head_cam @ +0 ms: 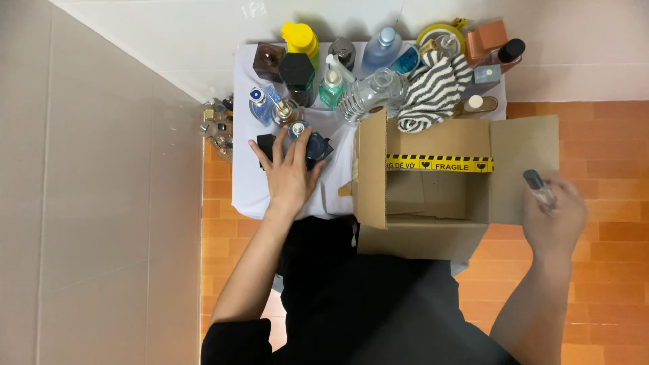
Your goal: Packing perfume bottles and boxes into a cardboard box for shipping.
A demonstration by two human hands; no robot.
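Left hand: we are laying our left hand (pixel 289 170) flat over the dark blue bottle (pixel 312 144), fingers spread along its sides, not yet closed round it.
Right hand: we are gripping a slim clear vial with a dark cap (pixel 539 188) in our right hand (pixel 556 217), fingers clamped round its lower half, out at about three o'clock from the cardboard box (pixel 433 196), past its right flap.
Dark blue bottle: it is lying near the front edge of the white-covered table (pixel 251 189), at roughly nine o'clock from the box, with its silver spray top pointing toward twelve o'clock.
Box: it is sitting open, flaps up, its floor looking bare as far as we can tell; a strip of yellow and black tape is crossing its far inner wall.
Neighbours: other bottles are crowding in at twelve o'clock of our left hand, among them a small round silver-topped one (pixel 284 111) and a ribbed clear one (pixel 368 94); a striped cloth (pixel 433 91) is lying beyond the box.
Doing it well, in our judgement: we are wanting to wrap the fingers round the body of the blue bottle, not its spray top, and to lift it straight up, away from the close glass neighbours.
Care: the vial is blurred, so we are keeping that grip firm while the other hand is working.
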